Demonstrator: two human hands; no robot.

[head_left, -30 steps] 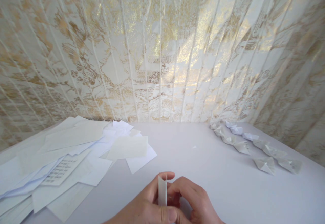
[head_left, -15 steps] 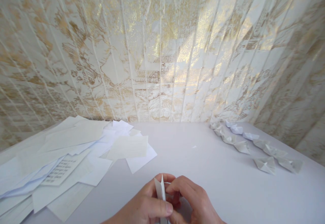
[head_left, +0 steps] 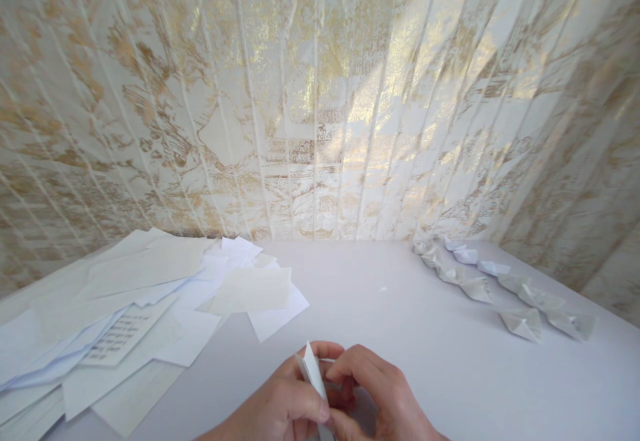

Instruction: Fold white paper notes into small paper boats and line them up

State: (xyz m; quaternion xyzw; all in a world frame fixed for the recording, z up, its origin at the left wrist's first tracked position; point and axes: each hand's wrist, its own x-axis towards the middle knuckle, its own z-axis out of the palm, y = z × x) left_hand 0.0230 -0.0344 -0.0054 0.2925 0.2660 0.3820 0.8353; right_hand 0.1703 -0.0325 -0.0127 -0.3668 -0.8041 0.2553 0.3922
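A small folded piece of white paper [head_left: 313,371] stands up between my hands near the bottom middle of the head view. My left hand [head_left: 287,397] grips it, the thumb across its near face and the fingers behind. My right hand [head_left: 377,387] is curled at the paper's right side, thumb and fingertips meeting it low down. The paper's upper end shows two layers slightly apart, and its lower part is partly covered by the thumbs.
Loose paper sheets [head_left: 150,267] lie in a spread pile on the left of the white table [head_left: 350,314]. Several folded paper boats [head_left: 523,324] stand in two rows on the right. A tiny paper scrap [head_left: 383,289] lies mid-table. A patterned curtain [head_left: 315,127] hangs behind.
The folded paper's upper end has tilted to the left, and my left thumb has shifted slightly left with it. My right hand has barely moved.
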